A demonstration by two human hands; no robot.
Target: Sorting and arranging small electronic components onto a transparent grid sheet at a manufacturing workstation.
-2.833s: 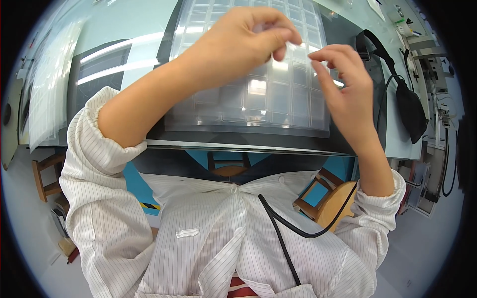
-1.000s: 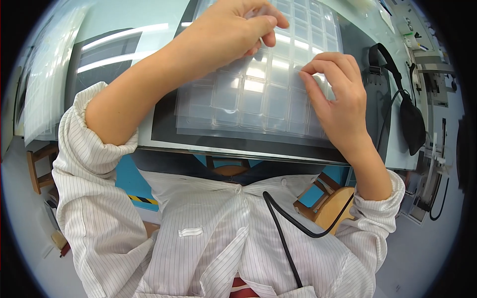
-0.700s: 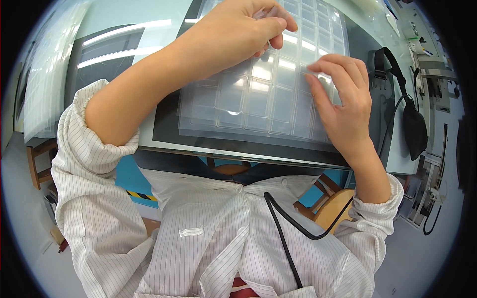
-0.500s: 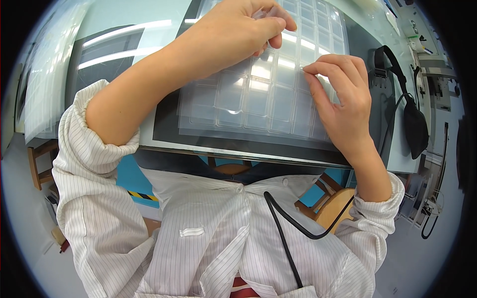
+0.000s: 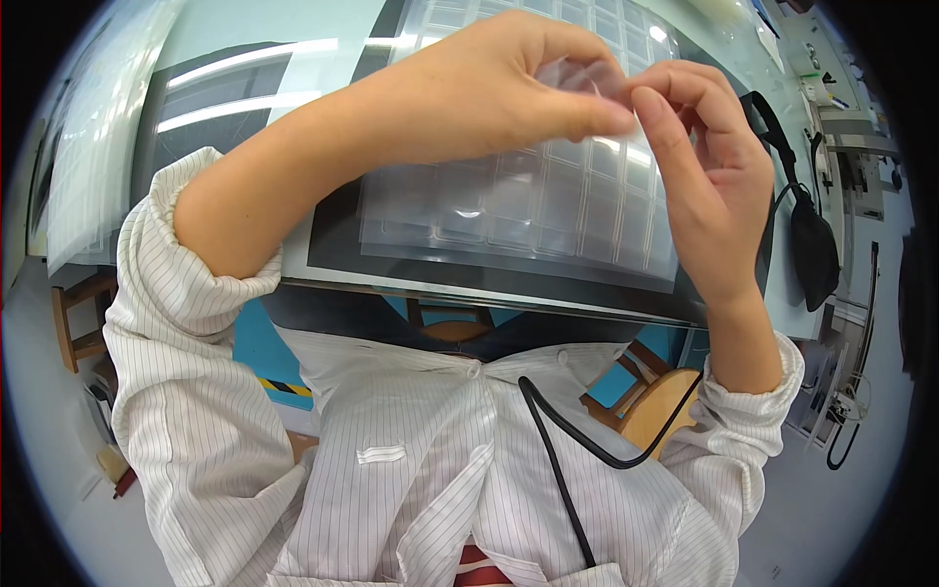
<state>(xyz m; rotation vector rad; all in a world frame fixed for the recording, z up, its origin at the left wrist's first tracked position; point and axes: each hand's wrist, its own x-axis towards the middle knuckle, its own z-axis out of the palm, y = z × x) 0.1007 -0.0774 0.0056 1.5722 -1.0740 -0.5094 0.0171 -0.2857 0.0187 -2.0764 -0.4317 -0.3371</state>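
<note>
A clear plastic sheet of moulded rectangular pockets [image 5: 494, 201] lies on the dark mat in front of me. Above its right half, my left hand [image 5: 523, 93] is closed around crumpled pieces of clear plastic film [image 5: 577, 76], which show between its thumb and fingers. My right hand [image 5: 714, 161] has come up against the left fingertips, its thumb and index finger pinched together. Whatever lies between those right fingertips is too small and too hidden to make out. Motion slightly blurs the left thumb.
The dark mat [image 5: 337, 230] rests on a glass-topped table. More clear pocketed sheets [image 5: 93, 147] are stacked at the far left. A black strap with a pouch [image 5: 814, 254] lies along the right side of the table, and a black cable [image 5: 577, 430] hangs across my shirt.
My left hand has moved right and a little nearer. The right hand has lifted off the sheet's pockets and moved up and right, meeting the left. The pocketed sheet has shifted slightly right.
</note>
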